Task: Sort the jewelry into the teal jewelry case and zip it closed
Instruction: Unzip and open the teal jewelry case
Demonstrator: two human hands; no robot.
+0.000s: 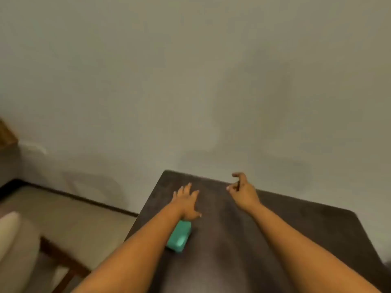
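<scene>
A small teal jewelry case [179, 236] lies on the dark wooden table [296, 225], partly hidden under my left wrist. It looks closed, though the frame is blurred. My left hand [187, 203] stretches forward above the table just beyond the case, fingers spread and straight, holding nothing. My right hand [243, 190] hovers near the table's far edge with its fingers loosely curled; no object shows in it. No loose jewelry is visible on the table.
A plain pale wall [190, 81] stands right behind the table. To the left is the floor [84, 218] with a dark baseboard, a pale cushioned chair [14, 246] with a wooden frame, and a basket-like object [6, 132] at the left edge.
</scene>
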